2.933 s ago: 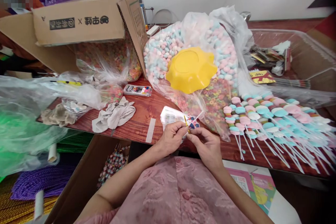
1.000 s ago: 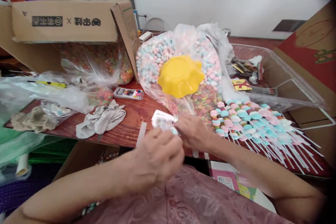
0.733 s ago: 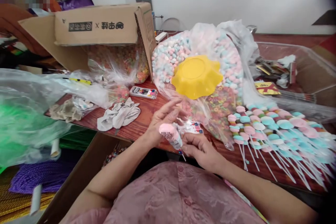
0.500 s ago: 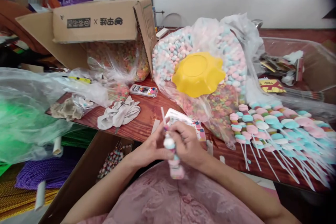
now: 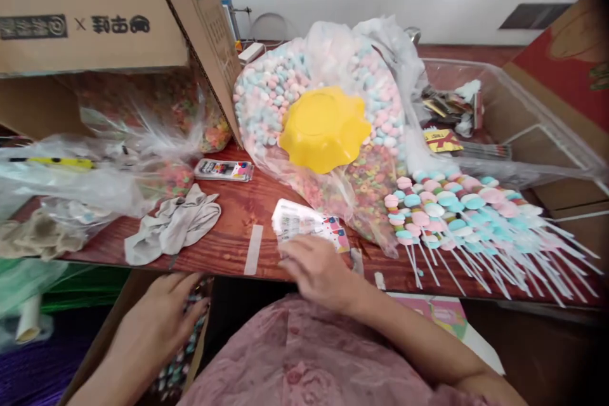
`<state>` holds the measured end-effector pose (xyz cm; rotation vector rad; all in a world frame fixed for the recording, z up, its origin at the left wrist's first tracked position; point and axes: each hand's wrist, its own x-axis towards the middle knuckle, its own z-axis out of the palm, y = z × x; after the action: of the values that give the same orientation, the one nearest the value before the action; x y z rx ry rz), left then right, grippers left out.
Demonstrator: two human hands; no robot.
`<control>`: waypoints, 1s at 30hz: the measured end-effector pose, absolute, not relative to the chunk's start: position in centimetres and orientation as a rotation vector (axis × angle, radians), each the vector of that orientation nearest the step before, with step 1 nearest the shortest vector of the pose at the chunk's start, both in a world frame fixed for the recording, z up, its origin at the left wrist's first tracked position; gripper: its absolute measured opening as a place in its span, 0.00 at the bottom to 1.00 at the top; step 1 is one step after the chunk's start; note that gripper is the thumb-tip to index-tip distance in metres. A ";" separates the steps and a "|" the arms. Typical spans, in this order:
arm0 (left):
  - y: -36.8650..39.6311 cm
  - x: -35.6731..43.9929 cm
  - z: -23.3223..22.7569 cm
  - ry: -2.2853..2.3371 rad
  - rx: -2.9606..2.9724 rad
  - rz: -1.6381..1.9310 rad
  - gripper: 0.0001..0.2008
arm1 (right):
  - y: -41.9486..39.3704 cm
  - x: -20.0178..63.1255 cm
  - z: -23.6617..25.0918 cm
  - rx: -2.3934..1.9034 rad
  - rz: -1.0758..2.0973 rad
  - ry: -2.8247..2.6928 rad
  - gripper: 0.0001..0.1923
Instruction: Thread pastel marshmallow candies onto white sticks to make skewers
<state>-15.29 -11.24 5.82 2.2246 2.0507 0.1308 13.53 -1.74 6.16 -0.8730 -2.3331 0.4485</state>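
My left hand (image 5: 162, 314) is down below the table edge, over the open cardboard box at my left. Its fingers are apart and nothing shows in them. Under it lie several small wrapped pink, white and blue candy skewers (image 5: 172, 373), partly covered by the hand. At the table's front edge, my right hand (image 5: 320, 271) is bent with its fingers curled together, close against a stack of printed white cards (image 5: 297, 221). Whether the fingertips pinch anything is hidden. Just behind the cards lies a clear bag of colourful candy rings (image 5: 373, 193).
A yellow scalloped bowl (image 5: 326, 130) rests upside down on bags of marshmallows (image 5: 266, 89). Marshmallow skewers (image 5: 457, 216) are heaped at the right, before a clear bin (image 5: 499, 70). A cardboard box (image 5: 204, 32), grey gloves (image 5: 176, 222) and a flat pack (image 5: 223, 169) are left.
Both hands held a wrapped candy skewer together; now they are apart and it is in neither visibly. My left hand went down-left to the box; my right hand stays by the cards. The view shifted right.
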 end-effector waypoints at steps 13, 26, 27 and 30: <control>-1.1 5.0 3.4 1.448 2.883 -0.119 0.11 | -2.8 35.5 8.1 -1.526 -0.618 -1.935 0.15; -0.9 2.2 1.4 1.468 2.877 0.435 0.10 | -1.3 35.2 6.9 -1.540 -0.543 -1.889 0.08; -1.2 2.3 1.4 1.502 2.834 0.403 0.11 | -1.8 35.1 7.1 -1.475 -0.475 -1.815 0.08; -1.4 2.2 1.8 1.529 2.739 0.366 0.12 | -3.6 34.1 8.1 -1.382 -0.270 -1.494 0.08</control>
<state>2.25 -1.43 1.84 2.7387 1.5294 0.3664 34.13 -3.60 8.11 -1.3818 -1.4940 -0.2697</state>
